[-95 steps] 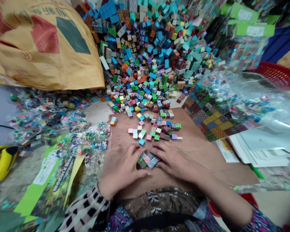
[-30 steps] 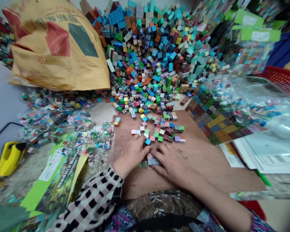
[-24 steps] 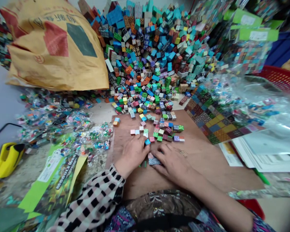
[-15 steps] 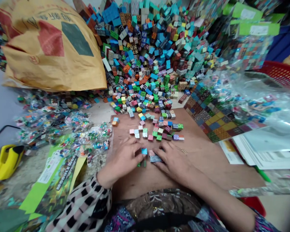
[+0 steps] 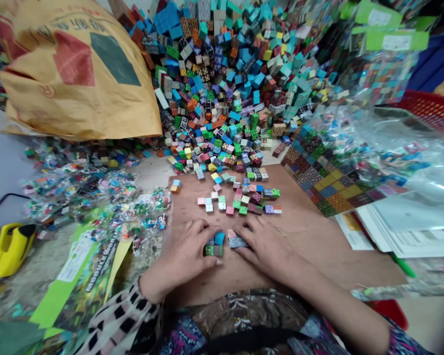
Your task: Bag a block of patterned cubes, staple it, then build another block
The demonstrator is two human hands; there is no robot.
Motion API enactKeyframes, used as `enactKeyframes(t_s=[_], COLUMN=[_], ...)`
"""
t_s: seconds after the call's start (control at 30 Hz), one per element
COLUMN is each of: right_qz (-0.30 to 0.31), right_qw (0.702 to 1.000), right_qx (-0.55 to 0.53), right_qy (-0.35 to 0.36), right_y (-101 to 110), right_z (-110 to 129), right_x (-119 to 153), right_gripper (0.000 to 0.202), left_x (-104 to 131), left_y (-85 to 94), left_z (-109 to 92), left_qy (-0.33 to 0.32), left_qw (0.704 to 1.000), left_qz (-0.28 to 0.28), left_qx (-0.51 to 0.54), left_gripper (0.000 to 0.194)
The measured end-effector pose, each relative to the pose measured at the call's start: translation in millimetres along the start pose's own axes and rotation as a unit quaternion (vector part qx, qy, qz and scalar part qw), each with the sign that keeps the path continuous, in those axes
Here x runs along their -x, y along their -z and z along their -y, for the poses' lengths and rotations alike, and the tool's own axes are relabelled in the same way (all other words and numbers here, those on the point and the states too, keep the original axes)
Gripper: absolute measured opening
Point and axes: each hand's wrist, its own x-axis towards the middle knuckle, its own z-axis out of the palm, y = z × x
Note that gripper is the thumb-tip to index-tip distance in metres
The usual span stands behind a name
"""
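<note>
My left hand (image 5: pixel 190 251) rests on the brown board (image 5: pixel 281 266), thumb and fingers apart around the left side of a small cluster of blocks, with a blue block (image 5: pixel 219 238) at its top and a green block (image 5: pixel 209 250) below. Just right of it, my right hand (image 5: pixel 262 244) has its fingers bent around a second small cluster, a grey patterned block (image 5: pixel 237 242) with a pink block (image 5: pixel 231 233) above. A narrow gap separates the two clusters. Loose printed blocks (image 5: pixel 243 210) lie on the board beyond both hands.
A large heap of blocks (image 5: pixel 225 88) rises behind the board. A yellow sack (image 5: pixel 77 74) is at the back left, bagged small pieces (image 5: pixel 114 187) below it. On the right are a block-filled plastic bag (image 5: pixel 329 182) and papers (image 5: pixel 388 236); a yellow tool (image 5: pixel 13 249) lies far left.
My left hand has shifted left and its thumb has moved down off the blue block, uncovering more of the left cluster. My right hand has stayed nearly in place.
</note>
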Motion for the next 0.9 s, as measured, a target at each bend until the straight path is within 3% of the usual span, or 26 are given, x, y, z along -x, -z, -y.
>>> enactKeyframes(t_s=[0.17, 0.33, 0.5, 0.63, 0.77, 0.9], right_qz=[-0.002, 0.0, -0.004, -0.003, -0.013, -0.025], right_qw=[1.0, 1.0, 0.999, 0.999, 1.0, 0.998], right_qx=[0.006, 0.013, 0.025, 0.022, -0.007, 0.032], right_qy=[0.003, 0.008, 0.021, 0.027, 0.016, -0.044], right_y=[4.1, 6.2, -0.3, -4.8, 15.0, 51.1], right_z=[1.7, 1.3, 7.7, 13.3, 0.6, -31.5], right_x=[1.2, 4.9, 2.9, 2.1, 8.6, 21.4], right_gripper=[0.035, 0.037, 0.035, 0.04, 0.061, 0.057], left_x=[0.4, 1.8, 2.8, 2.0, 4.3, 3.2], left_y=[-16.0, -24.1, -27.4, -31.0, -34.1, -37.3], left_z=[4.3, 8.6, 5.1, 3.4, 3.1, -1.0], left_qy=[0.015, -0.015, -0.019, -0.01, -0.004, 0.006], left_qw=[0.999, 0.997, 0.997, 0.997, 0.994, 0.994], left_qz=[-0.019, -0.042, -0.036, -0.038, -0.055, -0.072], left_qx=[0.047, 0.061, 0.064, 0.073, 0.097, 0.078], left_gripper=[0.038, 0.057, 0.041, 0.05, 0.068, 0.066])
